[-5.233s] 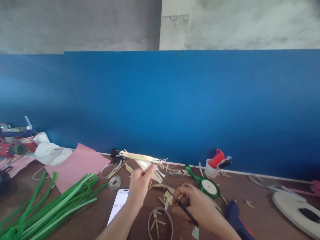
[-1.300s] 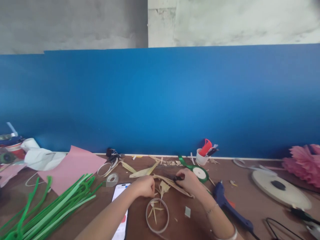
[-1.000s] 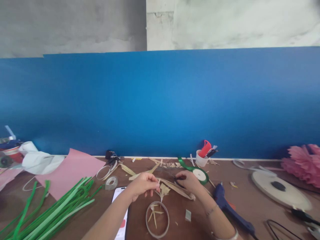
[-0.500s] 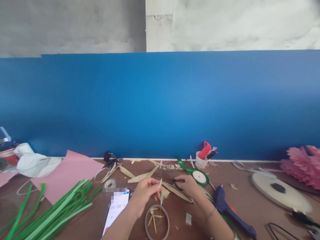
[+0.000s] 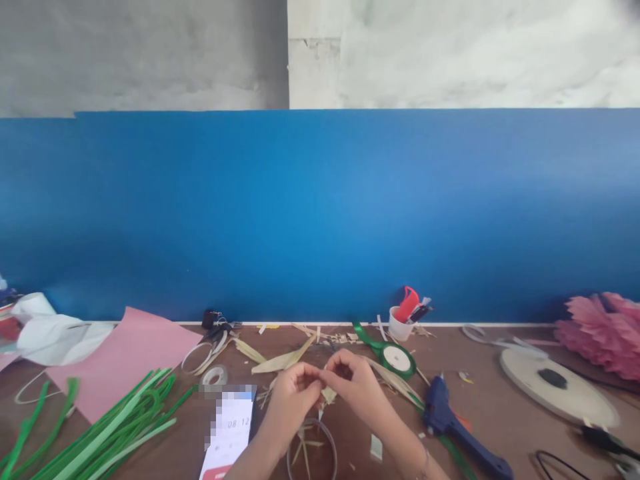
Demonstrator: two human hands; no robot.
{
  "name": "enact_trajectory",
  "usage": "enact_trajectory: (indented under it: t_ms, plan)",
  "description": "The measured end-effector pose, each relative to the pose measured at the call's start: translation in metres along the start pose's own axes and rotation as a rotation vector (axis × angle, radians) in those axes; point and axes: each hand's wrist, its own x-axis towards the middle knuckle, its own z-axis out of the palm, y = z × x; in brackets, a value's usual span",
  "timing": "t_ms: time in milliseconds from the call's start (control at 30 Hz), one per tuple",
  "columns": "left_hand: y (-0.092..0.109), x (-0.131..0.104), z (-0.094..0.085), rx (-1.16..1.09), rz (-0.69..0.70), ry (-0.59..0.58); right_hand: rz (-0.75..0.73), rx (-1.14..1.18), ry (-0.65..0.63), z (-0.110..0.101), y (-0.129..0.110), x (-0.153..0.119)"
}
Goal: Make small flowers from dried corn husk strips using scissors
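My left hand (image 5: 295,397) and my right hand (image 5: 354,393) meet fingertip to fingertip above the table. Both are closed in a pinch; the small pale piece of dried husk seen earlier in the left fingers is now mostly hidden by them. Just below the hands lies a thin clear ring (image 5: 335,453), with narrow husk strips (image 5: 307,443) in a star shape showing inside it. A pale folded husk piece (image 5: 329,396) shows beneath the fingers. Longer dried husk leaves (image 5: 285,360) lie behind my left hand, and a green ribbon spool (image 5: 399,359) is beyond my right.
To the left are a phone (image 5: 231,427), a tape roll (image 5: 215,377), green fuzzy stems (image 5: 107,430) and a pink sheet (image 5: 130,353). A blue glue gun (image 5: 457,427), a white cup (image 5: 399,328) with tools and an oval white device (image 5: 575,393) are on the right.
My right hand has moved left, away from the dark object by its fingers, to join my left hand at the small husk piece. The view has shifted slightly.
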Motion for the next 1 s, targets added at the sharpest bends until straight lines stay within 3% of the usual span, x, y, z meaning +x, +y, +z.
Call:
enact_trajectory:
  t_ms: [300, 500, 767, 1000]
  plan:
    - [-0.004, 0.001, -0.001, -0.005, -0.009, -0.065, 0.048, 0.166, -0.094, -0.008, -0.007, 0.000]
    - [-0.011, 0.002, -0.002, 0.035, 0.021, -0.066, 0.097, 0.191, -0.059, -0.004, -0.007, -0.001]
    - [-0.002, -0.003, -0.002, 0.107, 0.091, -0.114, 0.126, 0.234, -0.042, -0.006, -0.011, -0.004]
    - [0.002, -0.004, -0.006, 0.151, 0.154, -0.144, 0.293, 0.461, -0.113, -0.005, -0.019, -0.006]
